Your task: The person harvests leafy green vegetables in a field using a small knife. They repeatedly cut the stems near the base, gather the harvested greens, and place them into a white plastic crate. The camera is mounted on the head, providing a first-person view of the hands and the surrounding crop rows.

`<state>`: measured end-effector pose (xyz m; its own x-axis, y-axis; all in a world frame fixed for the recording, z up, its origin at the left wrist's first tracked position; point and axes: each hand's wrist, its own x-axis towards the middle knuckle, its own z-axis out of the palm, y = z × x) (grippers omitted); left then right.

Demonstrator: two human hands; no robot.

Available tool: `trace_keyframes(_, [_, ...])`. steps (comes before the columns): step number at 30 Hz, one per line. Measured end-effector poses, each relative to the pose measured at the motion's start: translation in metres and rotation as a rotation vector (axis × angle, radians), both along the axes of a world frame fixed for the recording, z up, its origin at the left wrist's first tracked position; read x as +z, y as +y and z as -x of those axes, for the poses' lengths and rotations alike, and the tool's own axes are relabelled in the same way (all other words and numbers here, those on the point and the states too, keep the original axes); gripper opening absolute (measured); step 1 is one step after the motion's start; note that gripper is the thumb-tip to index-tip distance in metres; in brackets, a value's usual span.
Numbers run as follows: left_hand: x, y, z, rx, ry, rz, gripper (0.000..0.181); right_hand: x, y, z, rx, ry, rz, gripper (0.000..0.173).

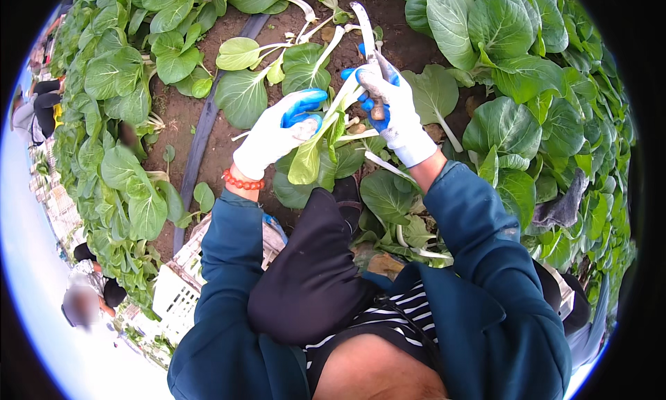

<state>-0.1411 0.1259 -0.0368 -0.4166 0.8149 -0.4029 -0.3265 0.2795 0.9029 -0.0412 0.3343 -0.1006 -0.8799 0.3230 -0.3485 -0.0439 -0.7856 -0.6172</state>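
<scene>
My right hand [387, 101], in a white glove with blue palm, is closed around the wooden handle [378, 110] of a sickle or curved knife; its pale, soiled blade [365, 28] points away from me. A small leafy green plant [307, 158] with pale stalks lies between both hands, its stalk end at the right fingers and its leaves hanging toward my knee. My left hand [286, 121], gloved alike, has its curled fingers beside the leaves; whether it grips them cannot be told. Cut leaves [244, 95] with white stalks lie on the soil around the hands.
Rows of leafy greens [507, 30] stand right and left. A black irrigation tape [202, 134] runs along the soil at left. White plastic crates [177, 296] stand by my left elbow. A grey cloth [564, 202] lies on plants at right. Other people [86, 296] are at the left edge.
</scene>
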Motion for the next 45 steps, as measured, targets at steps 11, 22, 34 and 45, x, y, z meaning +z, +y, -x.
trace_keyframes(11, [0.002, 0.064, 0.045, -0.284, 1.282, 0.293, 0.043, -0.006, 0.025, 0.001, -0.013, -0.246, -0.145, 0.050])
trace_keyframes(22, [-0.065, 0.151, 0.206, -0.383, 1.366, 0.857, 0.047, -0.036, 0.054, 0.033, 0.058, -0.343, -0.272, 0.051])
trace_keyframes(34, [-0.051, 0.102, 0.128, -0.633, 1.481, 0.775, 0.030, -0.058, 0.068, 0.099, 0.330, -0.381, -0.487, 0.053])
trace_keyframes(45, [-0.075, 0.096, 0.155, -0.497, 1.867, 0.588, 0.044, -0.074, 0.050, 0.107, 0.309, -0.436, -0.433, 0.048])
